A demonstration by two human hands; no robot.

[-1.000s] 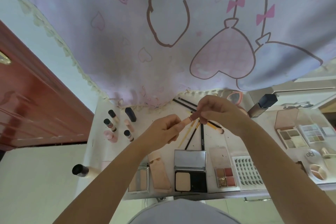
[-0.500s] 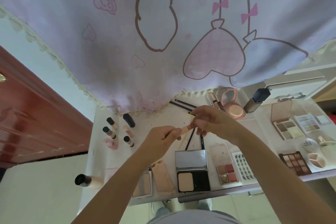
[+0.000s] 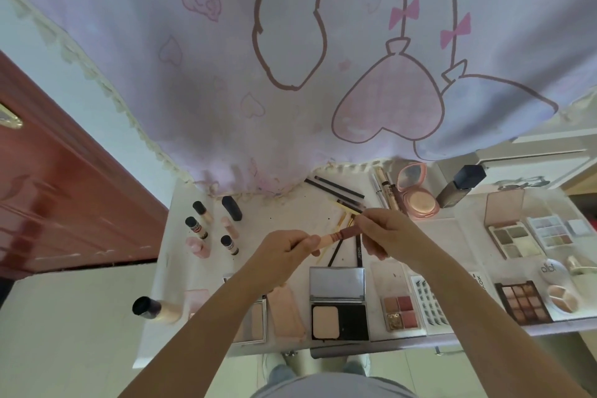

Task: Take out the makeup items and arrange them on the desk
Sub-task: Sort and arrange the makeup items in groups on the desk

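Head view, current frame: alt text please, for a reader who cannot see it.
Both hands hold a slim pinkish tube above a white desk, the left hand gripping one end, the right hand the other. Open palettes, compacts, small bottles and pencils lie spread around.

Pale printed curtain (image 3: 290,58) with lace trim, red-brown wooden door (image 3: 48,197) at left.

A slim lip gloss tube (image 3: 336,235), peach at one end and mauve at the other, lies nearly level above the worktop (image 3: 290,216), pinched at each end, over open compacts and palettes.
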